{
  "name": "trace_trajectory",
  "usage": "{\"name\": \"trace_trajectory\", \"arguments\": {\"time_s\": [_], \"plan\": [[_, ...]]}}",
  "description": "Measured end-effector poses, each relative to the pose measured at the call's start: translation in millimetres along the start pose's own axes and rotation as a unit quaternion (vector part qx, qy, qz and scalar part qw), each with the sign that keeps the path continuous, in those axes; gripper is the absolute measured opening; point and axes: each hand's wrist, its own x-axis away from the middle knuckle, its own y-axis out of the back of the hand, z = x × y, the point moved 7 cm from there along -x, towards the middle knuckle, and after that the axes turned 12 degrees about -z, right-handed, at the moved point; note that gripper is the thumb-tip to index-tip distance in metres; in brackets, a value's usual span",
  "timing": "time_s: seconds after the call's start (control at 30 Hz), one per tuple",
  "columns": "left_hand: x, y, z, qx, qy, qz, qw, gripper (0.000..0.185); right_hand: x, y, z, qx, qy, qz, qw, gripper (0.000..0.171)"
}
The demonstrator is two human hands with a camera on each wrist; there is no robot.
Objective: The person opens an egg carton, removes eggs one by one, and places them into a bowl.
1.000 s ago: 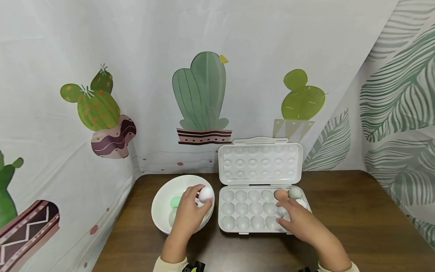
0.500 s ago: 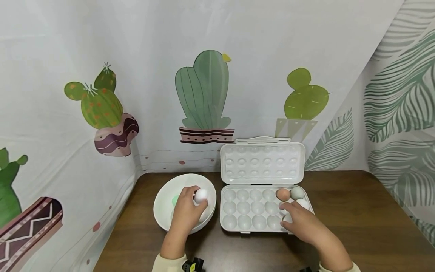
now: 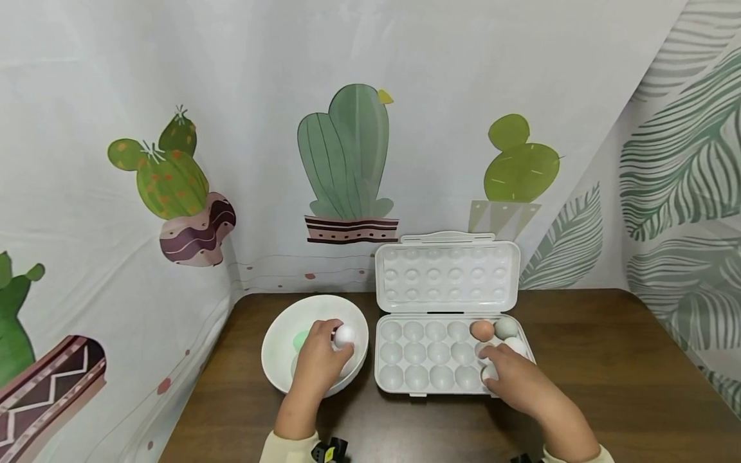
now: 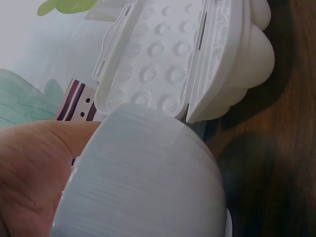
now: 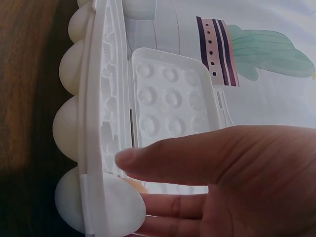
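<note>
While the left hand [image 3: 317, 365] hovered over the white bowl [image 3: 280, 360], its fingers were curled round a white egg [image 3: 344, 335], pinched at the fingertips just above the bowl's right rim. Left wrist view showed that same egg [image 4: 143, 177] filling most of the frame, thumb [image 4: 39, 163] pressed against its side, egg tray [image 4: 168, 54] beyond it. Bowl sat on the dark wooden table [image 3: 608, 379], just left of the tray, near but not touching as far as could be told. Something pale green [image 3: 300, 340] lay inside the bowl, partly hidden by the hand; could not tell what exactly.

Right hand [image 3: 518, 386] rested at the front right corner of the white plastic egg tray [image 3: 431, 357], fingers laid over a white egg [image 3: 489, 372] in the front row. Fingers looked lightly bent on it; whether they actually gripped it, could not tell. Right wrist view showed the fingers [image 5: 197, 160] fairly straight alongside the tray edge [image 5: 98, 123].

Tray lid [image 3: 446, 273] stood open and upright against the backdrop. Brown egg [image 3: 482, 330] and grey-green egg [image 3: 506, 328] sat side by side in the back row, right end. Another white egg [image 3: 515, 346] sat in the middle row, far right, just beside the right fingertips. Remaining cups held nothing visible.

Cactus-print cloth [image 3: 344, 161] hung behind the table.
</note>
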Motion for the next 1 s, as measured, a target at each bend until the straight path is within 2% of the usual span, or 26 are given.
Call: {"name": "trace_trajectory", "arguments": {"time_s": [0.3,0.63,0.77,1.0], "plan": [[0.1,-3.1,-1.1,-0.013,-0.013,0.006,0.9998,0.044,0.0,-3.0,-0.9,0.015,0.006,0.011,1.0,0.041],[1.0,-2.4,-2.0,-0.025,-0.026,-0.002,0.9994,0.044,-0.1,-5.0,-1.2,0.018,0.013,0.019,1.0,0.042],[0.8,-2.3,-1.8,-0.028,-0.031,-0.008,0.9991,0.044,-0.1,-5.9,-1.1,0.022,0.027,0.012,0.999,0.039],[1.3,-6.4,-1.4,-0.051,-0.036,0.002,0.998,0.043,0.1,-7.0,0.2,0.023,0.036,0.007,0.999,0.035]]}}
